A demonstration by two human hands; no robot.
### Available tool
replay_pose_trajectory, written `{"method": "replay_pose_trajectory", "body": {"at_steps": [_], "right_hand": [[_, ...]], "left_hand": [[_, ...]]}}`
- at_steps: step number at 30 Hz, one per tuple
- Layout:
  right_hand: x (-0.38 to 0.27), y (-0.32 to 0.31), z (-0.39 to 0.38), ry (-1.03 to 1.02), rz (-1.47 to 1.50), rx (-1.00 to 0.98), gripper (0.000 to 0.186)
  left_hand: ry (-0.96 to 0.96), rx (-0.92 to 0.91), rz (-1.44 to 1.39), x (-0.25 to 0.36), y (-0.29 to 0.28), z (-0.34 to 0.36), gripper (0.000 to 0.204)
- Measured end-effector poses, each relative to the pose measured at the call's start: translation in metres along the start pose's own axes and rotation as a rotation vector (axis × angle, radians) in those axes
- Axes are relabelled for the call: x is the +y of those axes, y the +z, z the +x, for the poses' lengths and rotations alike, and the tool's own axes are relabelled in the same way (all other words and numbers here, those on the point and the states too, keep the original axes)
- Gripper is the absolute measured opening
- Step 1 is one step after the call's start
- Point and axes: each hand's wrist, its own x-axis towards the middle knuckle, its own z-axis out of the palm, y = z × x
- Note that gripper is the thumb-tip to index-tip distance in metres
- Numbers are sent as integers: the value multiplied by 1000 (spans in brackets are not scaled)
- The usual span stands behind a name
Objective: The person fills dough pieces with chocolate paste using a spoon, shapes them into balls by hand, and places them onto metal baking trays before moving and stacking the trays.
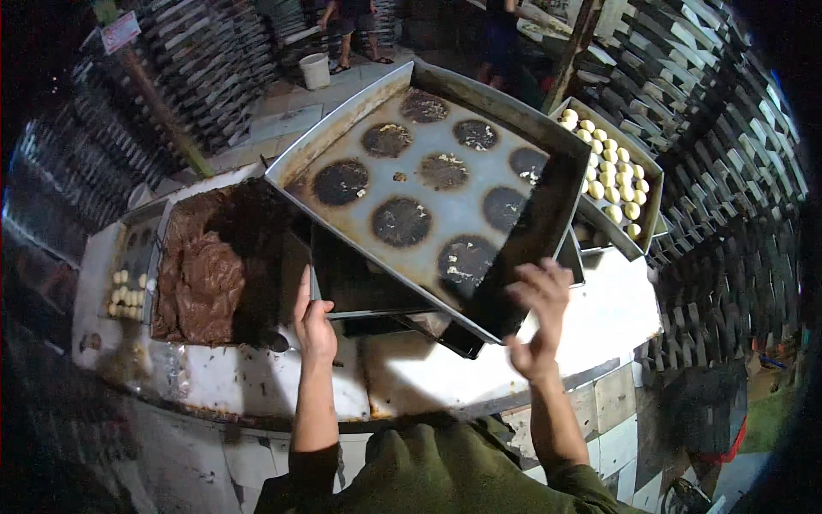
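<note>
A large metal baking tray (pixel 441 201) with several dark round scorch marks and pale crumbs sits askew on top of a stack, before me. Beneath it, a darker tray (pixel 368 287) shows at its front left corner. My left hand (pixel 317 330) is at that lower tray's left corner, its fingers stretched up along the side and the thumb apart. My right hand (pixel 539 317) is beside the upper tray's near right corner, fingers spread and slightly blurred. Whether it touches the rim I cannot tell.
To the left, a mass of brown dough (pixel 201 265) fills a container beside a small tray (pixel 137 236) of pale dough balls. Another tray (pixel 653 210) of pale balls stands at the right. Behind are a white bucket (pixel 315 71) and people's legs. Stacked slats line both sides.
</note>
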Motion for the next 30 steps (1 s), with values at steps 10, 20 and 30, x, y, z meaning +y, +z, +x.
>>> {"method": "replay_pose_trajectory", "body": {"at_steps": [10,20,30], "right_hand": [[-13,18,6,-167,4,-99,33],[9,-8,-12,-254,141,-162,33],[321,-124,14,256,-84,-122,15]], "left_hand": [[27,246,154,5,18,-3,57],[942,-307,833,36,131,-85,41],[981,133,1049,6,179,-161,47]]}}
